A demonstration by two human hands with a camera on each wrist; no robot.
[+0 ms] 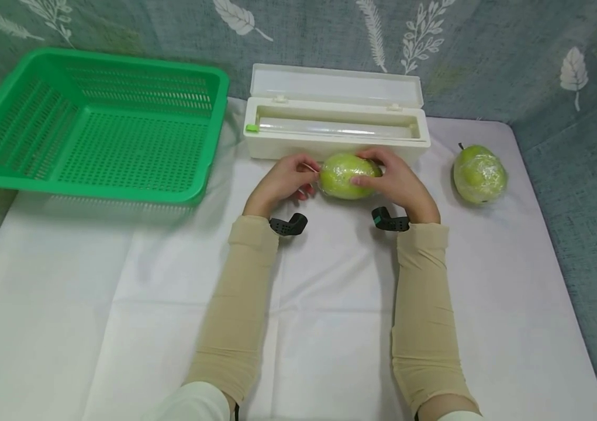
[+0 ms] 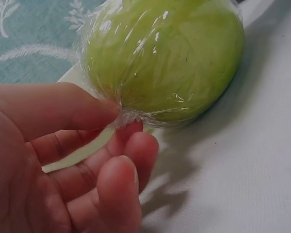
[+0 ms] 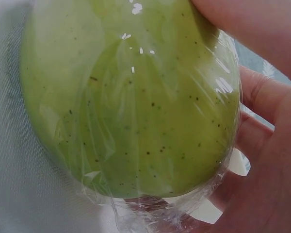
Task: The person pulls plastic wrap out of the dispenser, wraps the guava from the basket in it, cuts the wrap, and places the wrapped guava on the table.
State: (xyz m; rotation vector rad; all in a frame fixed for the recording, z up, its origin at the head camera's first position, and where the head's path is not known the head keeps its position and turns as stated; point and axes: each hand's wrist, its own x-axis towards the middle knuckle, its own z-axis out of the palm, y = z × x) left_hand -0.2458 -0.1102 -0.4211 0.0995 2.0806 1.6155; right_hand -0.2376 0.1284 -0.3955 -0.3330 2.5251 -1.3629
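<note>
A green pear (image 1: 339,180) in clear cling film lies on the white cloth, just in front of the cling film box. My left hand (image 1: 283,182) is at its left end, thumb and forefinger pinching the gathered twist of film (image 2: 129,116) close against the fruit. From the right, my right hand (image 1: 399,182) grips the pear, thumb on the near side and fingers round the far side. In the right wrist view, loose crumpled film (image 3: 150,213) bunches at the end of the speckled pear.
The white cling film box (image 1: 330,148) stands behind the hands with its lid (image 1: 335,85) raised and a film roll (image 1: 330,127) inside. Another wrapped pear (image 1: 479,175) sits at the right. A green plastic basket (image 1: 214,123) is at the back left, near the patterned curtain (image 1: 309,35).
</note>
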